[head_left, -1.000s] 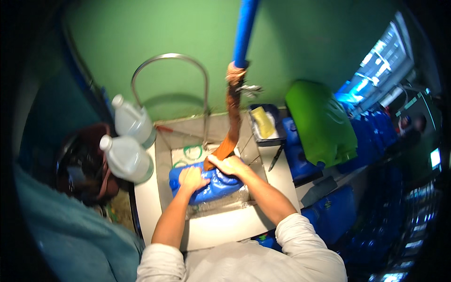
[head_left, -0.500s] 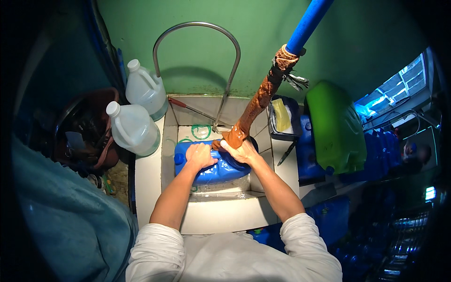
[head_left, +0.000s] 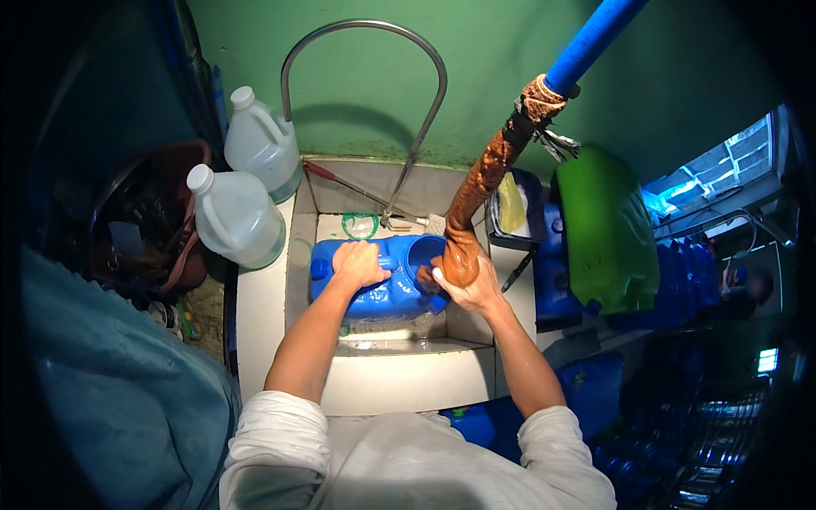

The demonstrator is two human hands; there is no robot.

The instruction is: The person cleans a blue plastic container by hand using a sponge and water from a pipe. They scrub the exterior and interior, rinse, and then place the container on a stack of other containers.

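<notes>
A blue plastic water container lies in a tiled sink basin, its wide round mouth facing right. My left hand is closed around its handle. From a blue pipe at the upper right hangs a wet brown cloth sleeve, bunched at its lower end. My right hand is closed on that lower end, just right of the container's mouth. A dark brown bit of the sleeve or its flow shows at the mouth; I cannot tell which. The fingers of the right hand are partly hidden by the cloth.
Two translucent jugs stand on the left ledge. A curved metal faucet arches over the basin, near a red-handled tool. To the right are a dark box with a yellow sponge, a green container and more blue containers.
My right hand has drawn the sleeve's end right, off the container, so its round mouth now shows. My left hand stays on the handle. The whole view has shifted slightly.
</notes>
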